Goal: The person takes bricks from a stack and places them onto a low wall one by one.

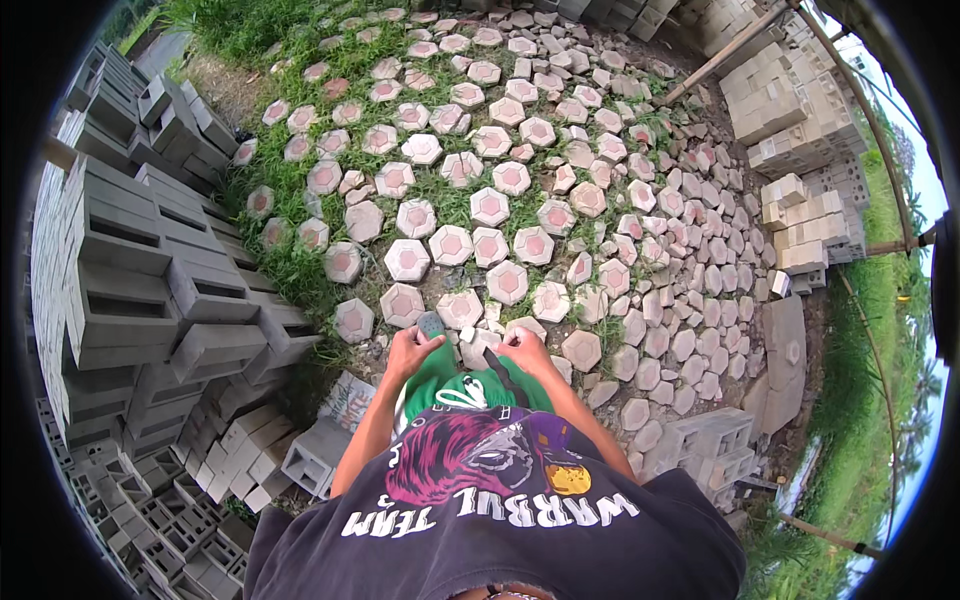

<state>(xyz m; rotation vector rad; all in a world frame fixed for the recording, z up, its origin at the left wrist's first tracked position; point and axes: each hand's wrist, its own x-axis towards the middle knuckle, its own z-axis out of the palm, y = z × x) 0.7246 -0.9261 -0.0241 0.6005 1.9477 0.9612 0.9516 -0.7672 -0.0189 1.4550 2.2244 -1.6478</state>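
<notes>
My left hand [408, 352] is curled in front of my left leg, its thumb pointing inward. Close beside its fingers is a grey, speckled rounded thing [431, 324], perhaps the tip of a shoe. My right hand [526, 350] is also curled, over the pale pavers in front of my right leg. Near its fingers a dark strip [497, 368] runs down along my green trousers [430, 377]. Whether either hand has anything small in its fingers is hidden. Below and ahead of both hands lie hexagonal concrete pavers [460, 309] with reddish centres.
Grey hollow concrete blocks [125, 235] are stacked high at the left. More block stacks [790, 100] stand at the far right, and others [700, 445] near my right side. Pavers [690, 290] crowd tightly at the right; grass [300, 250] grows between those at the left. A wooden pole [725, 55] slants at the back.
</notes>
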